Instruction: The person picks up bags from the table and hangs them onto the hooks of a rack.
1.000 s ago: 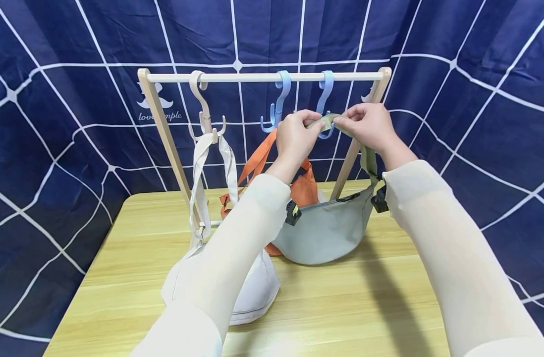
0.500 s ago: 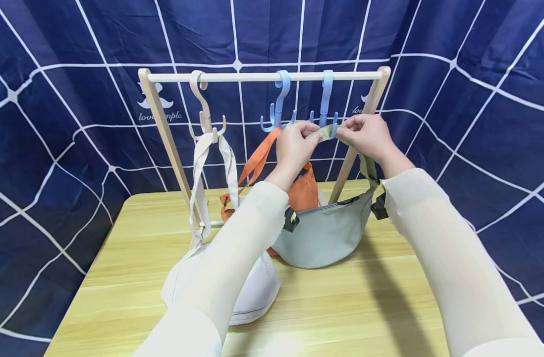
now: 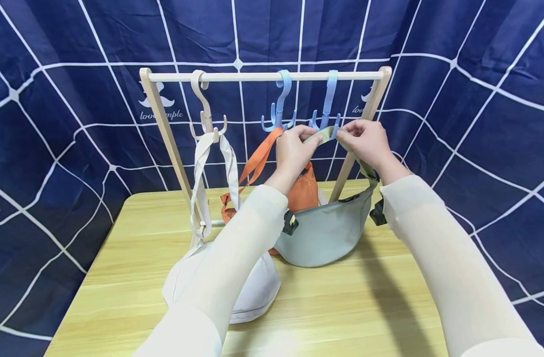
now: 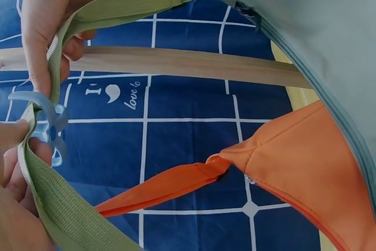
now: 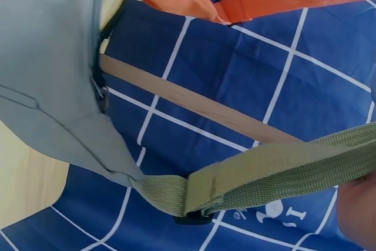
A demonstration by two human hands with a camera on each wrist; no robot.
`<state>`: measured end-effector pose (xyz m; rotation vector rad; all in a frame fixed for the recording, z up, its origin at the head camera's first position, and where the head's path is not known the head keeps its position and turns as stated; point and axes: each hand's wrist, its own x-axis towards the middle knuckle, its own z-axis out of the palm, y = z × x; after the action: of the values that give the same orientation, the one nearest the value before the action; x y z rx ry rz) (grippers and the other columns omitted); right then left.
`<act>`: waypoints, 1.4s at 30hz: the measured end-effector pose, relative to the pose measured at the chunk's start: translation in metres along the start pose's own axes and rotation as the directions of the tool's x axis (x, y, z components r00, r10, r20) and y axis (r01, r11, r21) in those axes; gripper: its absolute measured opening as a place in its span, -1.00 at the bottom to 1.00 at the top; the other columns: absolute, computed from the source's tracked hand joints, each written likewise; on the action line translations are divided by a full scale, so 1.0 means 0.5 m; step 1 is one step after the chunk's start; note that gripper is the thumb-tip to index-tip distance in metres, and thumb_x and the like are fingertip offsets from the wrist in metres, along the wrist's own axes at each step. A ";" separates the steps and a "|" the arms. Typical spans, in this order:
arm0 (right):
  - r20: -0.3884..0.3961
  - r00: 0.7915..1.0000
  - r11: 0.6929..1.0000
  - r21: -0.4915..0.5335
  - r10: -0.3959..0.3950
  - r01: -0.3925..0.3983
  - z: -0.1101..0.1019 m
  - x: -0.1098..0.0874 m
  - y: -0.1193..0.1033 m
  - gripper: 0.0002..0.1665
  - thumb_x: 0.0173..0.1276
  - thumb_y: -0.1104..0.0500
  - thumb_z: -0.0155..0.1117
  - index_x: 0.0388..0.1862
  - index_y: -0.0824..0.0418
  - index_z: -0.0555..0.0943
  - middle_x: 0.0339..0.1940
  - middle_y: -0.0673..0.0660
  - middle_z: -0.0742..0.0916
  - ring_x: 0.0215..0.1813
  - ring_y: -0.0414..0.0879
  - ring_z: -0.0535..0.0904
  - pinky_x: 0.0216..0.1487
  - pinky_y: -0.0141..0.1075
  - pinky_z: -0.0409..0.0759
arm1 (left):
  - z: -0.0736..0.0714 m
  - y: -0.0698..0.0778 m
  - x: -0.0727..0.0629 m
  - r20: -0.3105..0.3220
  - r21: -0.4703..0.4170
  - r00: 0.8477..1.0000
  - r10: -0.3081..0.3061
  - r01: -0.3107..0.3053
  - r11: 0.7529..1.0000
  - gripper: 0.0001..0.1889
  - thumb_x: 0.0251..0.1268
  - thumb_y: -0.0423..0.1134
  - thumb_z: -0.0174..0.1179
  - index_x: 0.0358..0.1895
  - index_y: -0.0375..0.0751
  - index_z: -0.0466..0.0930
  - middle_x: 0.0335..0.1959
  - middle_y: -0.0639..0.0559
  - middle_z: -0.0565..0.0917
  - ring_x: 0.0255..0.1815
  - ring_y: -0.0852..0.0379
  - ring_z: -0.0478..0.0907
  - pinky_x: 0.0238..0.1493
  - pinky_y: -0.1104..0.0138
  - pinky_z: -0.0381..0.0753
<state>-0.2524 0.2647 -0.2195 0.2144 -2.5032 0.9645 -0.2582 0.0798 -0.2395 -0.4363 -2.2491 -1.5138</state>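
A grey-green waist bag (image 3: 325,235) hangs from its olive strap (image 3: 323,135) at the right of the rack. My left hand (image 3: 295,151) pinches the strap just left of a blue hook (image 3: 329,101). On the hook's other side, my right hand (image 3: 365,141) grips the same strap between thumb and fingers. The stretch between both hands passes behind the hook's front prong. In the left wrist view the strap (image 4: 88,216) lies against the blue prongs (image 4: 53,124). The right wrist view shows the strap's black buckle (image 5: 194,218) near the bag.
The wooden rack's bar (image 3: 245,77) also carries another blue hook (image 3: 279,101) with an orange bag (image 3: 304,191), and a beige hook (image 3: 205,106) with a white bag (image 3: 254,292) whose body rests on the wooden table (image 3: 120,277). A blue gridded curtain (image 3: 477,124) surrounds the table.
Both hands have come down with the strap, from in front of the hook's lower part to behind its front prong. The blue hook has turned and shifted slightly right.
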 end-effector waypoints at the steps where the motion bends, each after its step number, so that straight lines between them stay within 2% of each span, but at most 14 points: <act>1: -0.012 1.000 1.000 0.005 0.003 -0.003 0.002 -0.002 0.002 -0.64 0.28 0.02 0.30 -0.24 0.33 0.67 -0.52 -0.01 0.63 -0.43 -0.18 0.45 -0.41 -0.41 0.39 | 0.000 -0.001 -0.001 -0.005 0.006 1.000 0.000 0.000 1.000 -0.78 0.17 -0.10 0.34 -0.17 -0.09 0.72 -0.36 0.15 0.71 -0.39 0.29 0.57 -0.38 0.48 0.46; 5: -0.049 0.999 1.000 0.023 0.022 -0.021 0.012 -0.010 0.011 -0.62 0.27 -0.01 0.31 -0.21 0.31 0.65 -0.50 -0.01 0.63 -0.40 -0.17 0.46 -0.37 -0.39 0.38 | -0.003 -0.006 -0.005 -0.024 0.012 1.000 0.010 -0.010 1.000 -0.78 0.16 -0.11 0.34 -0.18 -0.11 0.69 -0.34 0.14 0.71 -0.37 0.29 0.58 -0.36 0.48 0.46; 9: -0.073 0.997 0.999 0.039 0.038 -0.035 0.021 -0.021 0.018 -0.60 0.27 -0.06 0.31 -0.17 0.26 0.64 -0.40 0.04 0.68 -0.36 -0.21 0.50 -0.31 -0.41 0.41 | -0.005 -0.016 -0.007 -0.046 -0.013 0.998 0.038 -0.038 0.999 -0.79 0.14 -0.17 0.36 -0.20 -0.18 0.68 -0.35 0.09 0.71 -0.37 0.28 0.61 -0.30 0.52 0.49; 14: -0.104 0.994 0.998 0.055 0.040 -0.035 0.031 -0.033 0.027 -0.57 0.27 -0.12 0.30 -0.12 0.20 0.64 -0.27 0.07 0.71 -0.30 -0.27 0.54 -0.25 -0.44 0.43 | -0.010 -0.024 -0.012 -0.052 -0.056 0.997 0.053 -0.056 0.997 -0.80 0.15 -0.20 0.36 -0.22 -0.22 0.67 -0.35 0.05 0.71 -0.35 0.24 0.62 -0.27 0.52 0.50; 19: -0.149 0.988 0.995 0.092 0.039 -0.025 0.037 -0.043 0.037 -0.55 0.26 -0.11 0.32 -0.09 0.22 0.64 -0.26 0.04 0.71 -0.28 -0.28 0.53 -0.23 -0.45 0.41 | -0.014 -0.032 -0.019 -0.052 -0.116 0.998 0.047 -0.053 0.992 -0.80 0.14 -0.21 0.37 -0.23 -0.25 0.66 -0.36 0.01 0.70 -0.36 0.20 0.62 -0.27 0.48 0.53; 25: -0.230 0.973 0.992 0.126 0.033 -0.004 0.045 -0.054 0.054 -0.60 0.23 0.00 0.37 -0.10 0.27 0.64 -0.33 -0.05 0.70 -0.29 -0.34 0.51 -0.24 -0.47 0.38 | -0.014 -0.046 -0.025 -0.044 -0.142 0.999 0.023 -0.029 0.989 -0.78 0.14 -0.20 0.38 -0.22 -0.24 0.66 -0.35 0.02 0.70 -0.35 0.21 0.62 -0.28 0.49 0.53; 31: -0.314 0.949 0.988 0.156 0.040 0.010 0.049 -0.073 0.057 -0.63 0.20 0.08 0.39 -0.10 0.30 0.63 -0.33 -0.04 0.70 -0.32 -0.39 0.51 -0.27 -0.56 0.43 | -0.017 -0.052 -0.034 -0.051 -0.165 0.998 0.035 -0.043 0.985 -0.79 0.12 -0.23 0.39 -0.25 -0.26 0.66 -0.39 0.00 0.70 -0.39 0.20 0.62 -0.29 0.48 0.54; 39: -0.358 0.933 0.985 0.169 0.045 0.017 0.057 -0.100 0.055 -0.66 0.20 0.13 0.39 -0.11 0.30 0.63 -0.31 0.04 0.71 -0.35 -0.44 0.50 -0.32 -0.53 0.37 | -0.049 -0.052 -0.051 -0.001 -0.211 0.999 0.036 -0.036 0.977 -0.77 0.12 -0.24 0.39 -0.20 -0.29 0.66 -0.34 -0.02 0.70 -0.34 0.19 0.63 -0.27 0.46 0.56; 42: -0.357 0.933 0.984 0.177 0.055 0.009 0.059 -0.109 0.053 -0.65 0.20 0.13 0.39 -0.09 0.29 0.62 -0.28 0.06 0.71 -0.33 -0.42 0.50 -0.30 -0.53 0.37 | -0.068 -0.057 -0.057 -0.009 -0.223 0.999 0.041 -0.042 0.974 -0.76 0.11 -0.26 0.39 -0.19 -0.32 0.66 -0.33 -0.05 0.71 -0.34 0.17 0.64 -0.27 0.44 0.58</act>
<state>-0.2224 0.2638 -0.2797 0.0536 -2.0921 1.1235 -0.2414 0.0366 -0.2646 -0.5399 -2.0608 -1.7512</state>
